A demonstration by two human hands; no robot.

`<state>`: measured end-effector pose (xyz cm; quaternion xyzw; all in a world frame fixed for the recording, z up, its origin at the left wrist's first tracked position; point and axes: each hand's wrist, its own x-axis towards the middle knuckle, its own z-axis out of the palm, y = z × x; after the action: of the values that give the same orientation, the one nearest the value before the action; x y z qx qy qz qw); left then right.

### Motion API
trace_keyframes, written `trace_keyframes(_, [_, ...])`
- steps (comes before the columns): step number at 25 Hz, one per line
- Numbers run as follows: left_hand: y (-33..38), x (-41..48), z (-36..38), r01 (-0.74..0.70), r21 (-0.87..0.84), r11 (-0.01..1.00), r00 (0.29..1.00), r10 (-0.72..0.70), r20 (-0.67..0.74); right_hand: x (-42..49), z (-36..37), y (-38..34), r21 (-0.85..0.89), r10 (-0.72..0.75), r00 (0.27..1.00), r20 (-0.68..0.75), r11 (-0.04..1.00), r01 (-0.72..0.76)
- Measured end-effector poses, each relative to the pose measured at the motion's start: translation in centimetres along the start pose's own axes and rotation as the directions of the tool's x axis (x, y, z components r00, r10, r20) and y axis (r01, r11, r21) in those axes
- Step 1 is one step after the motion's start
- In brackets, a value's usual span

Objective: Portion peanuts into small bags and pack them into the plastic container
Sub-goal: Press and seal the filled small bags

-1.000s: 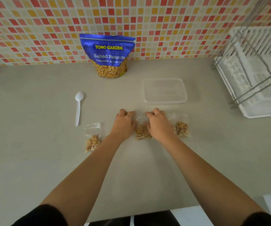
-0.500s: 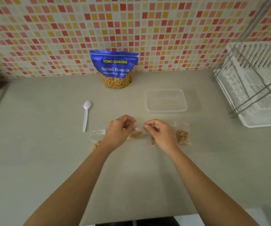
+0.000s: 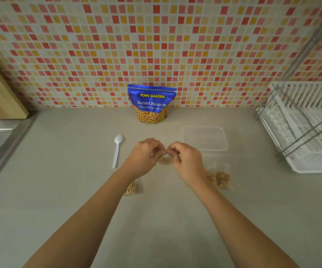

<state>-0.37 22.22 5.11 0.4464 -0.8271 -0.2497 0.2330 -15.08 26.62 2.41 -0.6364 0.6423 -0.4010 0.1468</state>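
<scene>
Fingertips [image 3: 164,151] of the left hand [image 3: 144,157] and right hand [image 3: 187,161] pinch the top of a small peanut bag [image 3: 165,160] lifted just in front of the plastic container [image 3: 204,138], with filled bags [image 3: 223,179] lying nearer the person, the spoon [image 3: 117,149] to the container's left.

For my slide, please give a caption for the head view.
Both hands, left and right, pinch a small peanut bag near the empty container.
</scene>
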Motion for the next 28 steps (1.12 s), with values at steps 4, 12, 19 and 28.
trace_keyframes(4, [0.1,-0.1,-1.8,-0.02,0.021,1.0,0.997,0.021,-0.079,0.8,-0.6,-0.9,-0.02,-0.074,0.992,-0.099,0.997,0.073])
trace_keyframes(12, [-2.6,-1.8,-2.0,0.178,-0.286,0.942,0.978,-0.202,-0.056,0.4,-0.3,-1.9,0.051,0.015,1.0,-0.012,0.999,-0.014])
trace_keyframes(19, [-5.8,-6.9,3.2,0.494,-0.628,0.602,0.85,-0.486,0.203,-0.4,3.4,-0.4,0.085,0.203,0.961,0.189,0.971,-0.222])
trace_keyframes(28, [-7.2,-7.6,5.8,0.639,-0.136,0.757,0.754,-0.651,-0.086,-0.6,11.0,1.9,-0.113,0.242,0.927,0.287,0.969,-0.218])
